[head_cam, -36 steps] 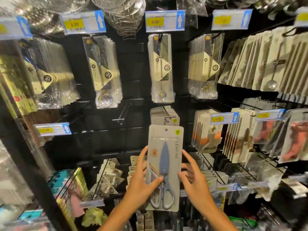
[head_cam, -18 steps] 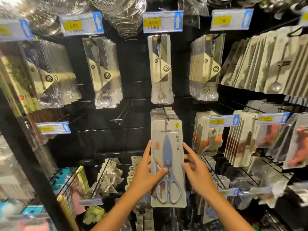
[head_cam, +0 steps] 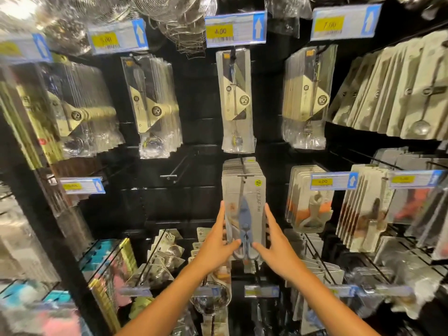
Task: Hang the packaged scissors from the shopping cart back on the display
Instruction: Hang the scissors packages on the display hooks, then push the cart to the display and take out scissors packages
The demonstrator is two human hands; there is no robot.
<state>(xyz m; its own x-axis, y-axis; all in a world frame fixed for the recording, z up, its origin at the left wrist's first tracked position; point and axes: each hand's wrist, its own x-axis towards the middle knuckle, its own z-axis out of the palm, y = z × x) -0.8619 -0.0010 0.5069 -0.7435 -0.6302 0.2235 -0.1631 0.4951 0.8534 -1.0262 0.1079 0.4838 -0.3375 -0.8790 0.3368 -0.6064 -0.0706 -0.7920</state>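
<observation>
The packaged scissors [head_cam: 244, 214], a grey card with blue-handled scissors, hangs at the front of a row of like packs on a black display hook [head_cam: 243, 166] in the middle of the wall. My left hand [head_cam: 218, 238] holds the pack's left edge, thumb across its lower front. My right hand [head_cam: 274, 236] holds the right edge, thumb on the front near the scissor handles. The card's top sits against the hook's end.
Packaged spoons and utensils hang on pegs above, left and right, under blue price tags [head_cam: 235, 29]. An empty peg [head_cam: 175, 169] juts out left of the scissors. More packs [head_cam: 308, 197] hang right, and lower pegs crowd beneath my forearms.
Both hands have carried the scissors pack upward and away from me, from below the hook to the front of the hanging row. The camera has moved closer.
</observation>
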